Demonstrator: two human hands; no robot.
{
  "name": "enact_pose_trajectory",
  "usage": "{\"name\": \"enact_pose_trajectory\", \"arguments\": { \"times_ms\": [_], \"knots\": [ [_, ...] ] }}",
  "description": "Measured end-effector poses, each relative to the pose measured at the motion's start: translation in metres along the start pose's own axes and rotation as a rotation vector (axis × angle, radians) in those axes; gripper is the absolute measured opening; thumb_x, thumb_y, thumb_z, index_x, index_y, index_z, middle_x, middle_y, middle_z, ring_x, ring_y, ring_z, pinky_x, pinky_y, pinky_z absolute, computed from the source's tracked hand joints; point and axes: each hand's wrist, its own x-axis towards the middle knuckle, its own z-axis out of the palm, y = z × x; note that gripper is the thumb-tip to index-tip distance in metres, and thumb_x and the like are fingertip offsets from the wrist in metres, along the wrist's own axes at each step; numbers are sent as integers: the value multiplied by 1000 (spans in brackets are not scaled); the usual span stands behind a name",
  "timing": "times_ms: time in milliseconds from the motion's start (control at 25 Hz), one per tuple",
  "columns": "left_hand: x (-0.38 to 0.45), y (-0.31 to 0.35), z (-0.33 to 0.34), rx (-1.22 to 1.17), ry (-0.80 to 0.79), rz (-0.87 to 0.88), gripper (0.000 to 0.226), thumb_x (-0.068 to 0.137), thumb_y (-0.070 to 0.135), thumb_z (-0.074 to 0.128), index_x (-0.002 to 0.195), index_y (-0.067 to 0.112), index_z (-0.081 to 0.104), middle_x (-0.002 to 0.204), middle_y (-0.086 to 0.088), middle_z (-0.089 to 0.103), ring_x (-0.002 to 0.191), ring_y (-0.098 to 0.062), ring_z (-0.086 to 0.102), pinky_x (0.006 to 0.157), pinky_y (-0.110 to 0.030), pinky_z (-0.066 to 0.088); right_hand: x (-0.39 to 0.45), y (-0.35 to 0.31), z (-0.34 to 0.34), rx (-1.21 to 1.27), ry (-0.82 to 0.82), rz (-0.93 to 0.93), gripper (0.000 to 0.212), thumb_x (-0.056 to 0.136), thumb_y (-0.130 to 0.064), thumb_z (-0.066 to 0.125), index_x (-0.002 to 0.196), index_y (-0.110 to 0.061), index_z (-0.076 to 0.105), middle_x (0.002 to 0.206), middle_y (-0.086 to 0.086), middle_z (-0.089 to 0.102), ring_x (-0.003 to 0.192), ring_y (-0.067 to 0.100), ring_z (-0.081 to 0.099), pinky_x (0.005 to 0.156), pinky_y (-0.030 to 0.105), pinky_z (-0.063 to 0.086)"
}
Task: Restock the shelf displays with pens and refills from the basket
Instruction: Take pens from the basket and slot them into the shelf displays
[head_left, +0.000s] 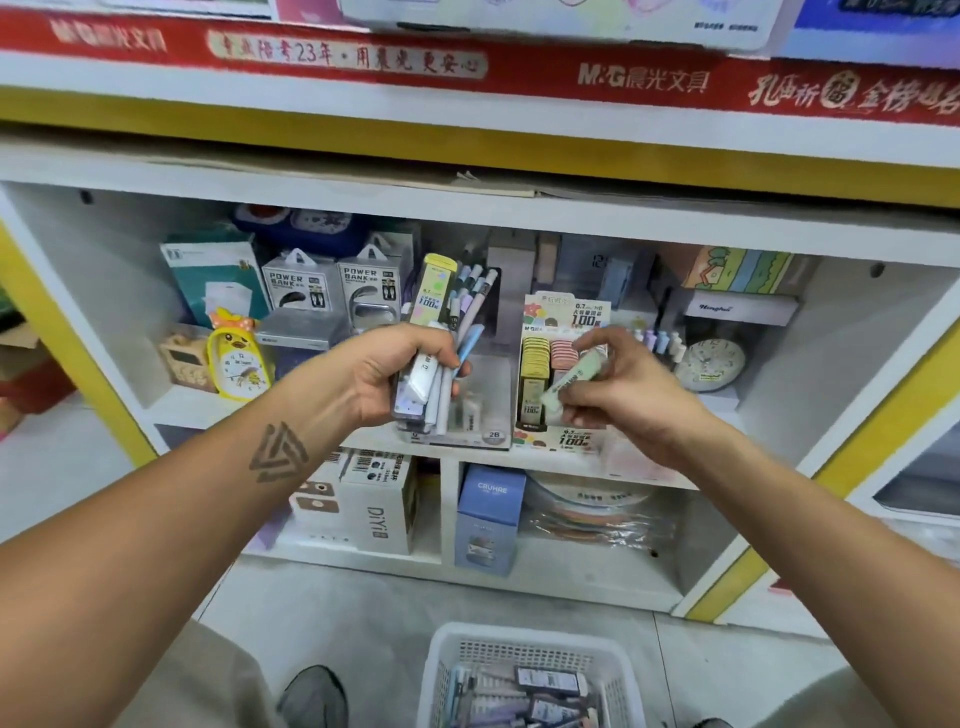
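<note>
1. Gripping a bundle of pens and refill boxes (434, 371), the left hand (387, 371) stood at the centre of the frame, its fingers curled round the bundle and a yellow refill box (434, 291) sticking up out of the top
2. The right hand (621, 384), just right of centre, pinched a pale green refill box (574, 382) between thumb and fingertips, holding it tilted right in front of the lead refill display (535, 374)
3. That display sat on the middle shelf (727, 402), with rows of yellow and pink boxes in it; whether the green box touched it I could not tell
4. A clear pen display (480, 410) with a 2B label stood just left of the refill display, behind the left hand's bundle
5. The white basket (524, 644) rested on the floor at the bottom centre of the frame, with more dark refill packs (550, 680) lying inside
6. A yellow duck alarm clock (236, 358) stood at the left of the same shelf, two power bank boxes (332, 286) behind it, and a round clock (711, 364) at the right
</note>
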Motion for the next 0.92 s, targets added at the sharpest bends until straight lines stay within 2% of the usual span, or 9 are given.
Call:
{"name": "enact_pose_trajectory", "arguments": {
  "times_ms": [40, 160, 200, 320, 440, 560, 720, 800, 920],
  "knots": [
    [0, 1, -8, 4, 25, -5, 16, 78, -7, 55, 86, 2, 65, 74, -14, 71, 58, -22, 65, 62, -29, 57, 7, -1, 5, -30, -15, -13, 40, 84, 12, 67, 113, -12, 52, 76, 24, 73, 67, 30, 73, 61, 29, 60],
    [-1, 4, -24, 6, 58, -26, 18, 73, -7, 57, 86, 3, 65, 75, -14, 71, 55, -21, 65, 55, -26, 57, 23, -5, 20, -55, -9, -42, 10, 95, 1, 62, 102, -6, 65, 89, 24, 73, 74, 29, 76, 67, 26, 61],
    [-1, 4, -29, 2, 56, -30, 23, 68, -6, 59, 88, 3, 65, 76, -14, 71, 56, -21, 65, 54, -26, 56, 28, -6, 24, -98, -8, -52, 8, 96, -4, 62, 98, -7, 69, 92, 23, 73, 74, 27, 76, 68, 26, 61],
    [2, 4, -41, -19, 38, -41, 43, 55, -1, 63, 97, 1, 66, 79, -15, 70, 57, -21, 64, 55, -26, 56, 41, -5, 34, -236, 0, -120, 8, 91, -5, 70, 98, -9, 71, 85, 17, 70, 66, 22, 74, 70, 40, 62],
    [6, 4, -46, -39, 31, -42, 47, 54, -1, 64, 101, 0, 66, 79, -15, 70, 62, -22, 65, 58, -26, 57, 50, -5, 39, -237, 21, -142, 13, 84, -3, 77, 95, -8, 69, 75, 11, 70, 63, 23, 73, 74, 50, 59],
    [6, 5, -48, -37, 21, -46, 46, 53, 0, 64, 99, -1, 67, 78, -15, 70, 61, -22, 65, 57, -26, 57, 57, -6, 44, -243, 23, -183, 14, 82, -5, 79, 93, -9, 70, 75, 13, 72, 65, 25, 74, 73, 48, 59],
    [6, 6, -50, -41, 11, -44, 45, 54, 0, 62, 99, 0, 65, 76, -14, 69, 55, -20, 64, 54, -25, 56, 77, -6, 52, -293, 160, -326, 14, 88, -4, 73, 99, -12, 69, 84, 11, 72, 70, 19, 74, 74, 35, 63],
    [6, 6, -50, -56, 9, -45, 41, 56, -1, 61, 96, 0, 64, 74, -14, 69, 55, -20, 64, 55, -25, 57, 86, -1, 59, -470, 182, -435, 17, 94, -4, 66, 106, -14, 70, 91, 5, 72, 77, 14, 73, 78, 34, 62],
    [7, 6, -51, -50, 21, -49, 29, 66, -6, 58, 93, 0, 65, 73, -14, 70, 55, -21, 64, 55, -26, 58, 94, 15, 76, -784, 94, -528, 21, 96, -7, 60, 114, -17, 66, 90, 3, 70, 80, 15, 69, 76, 39, 60]
  ]
}}
